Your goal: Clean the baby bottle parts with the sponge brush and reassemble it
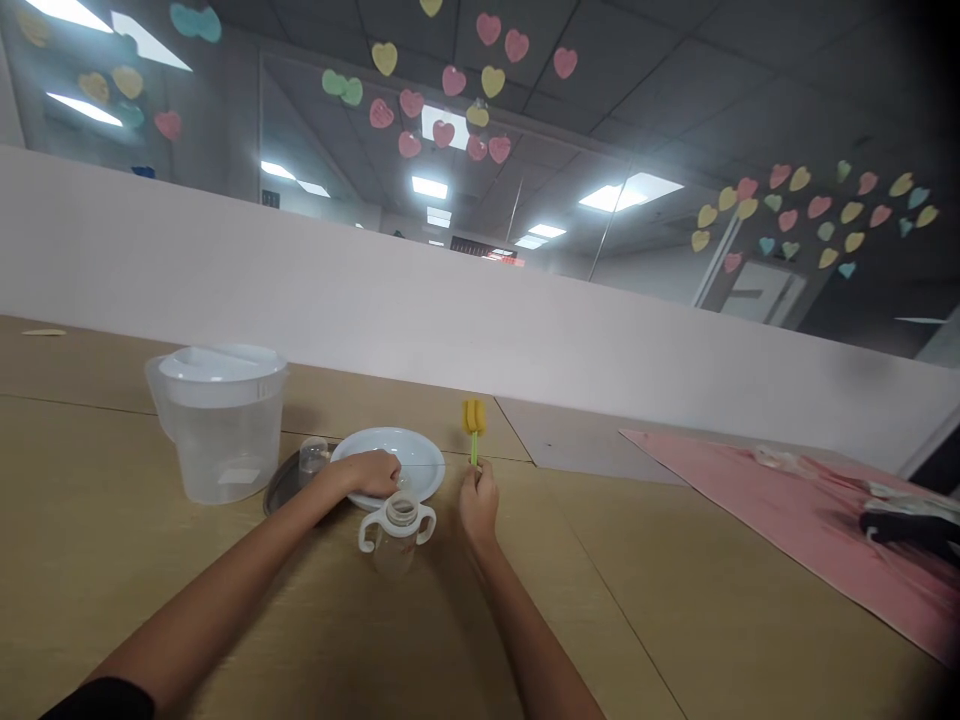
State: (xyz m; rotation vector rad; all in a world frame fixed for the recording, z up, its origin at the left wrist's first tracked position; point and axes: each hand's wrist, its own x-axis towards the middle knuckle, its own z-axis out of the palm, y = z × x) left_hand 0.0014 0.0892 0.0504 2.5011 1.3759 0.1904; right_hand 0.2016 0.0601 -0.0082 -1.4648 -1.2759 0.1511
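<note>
My right hand [478,498] is wrapped round the green handle of a bottle brush [474,416], its yellow sponge head pointing up. Over the white bowl [352,443] my left hand [377,473] is closed, fingers curled down into it. A small clear item shows at those fingertips, too indistinct to name. Just in front of the bowl stands a clear baby bottle [395,548], upright and without a lid, with a white two-handled ring round its neck. Beside my left wrist, a clear dome-shaped cap [313,457] sits on a dark round tray [282,488], partly hidden by the bowl and my arm.
A lidded, translucent pitcher [225,440] stands on the wooden table [300,630] at the left. To the right lies a pink sheet [757,510] with a blurred black and white item [911,530] on it. A low white wall [420,310] under glass runs along the back.
</note>
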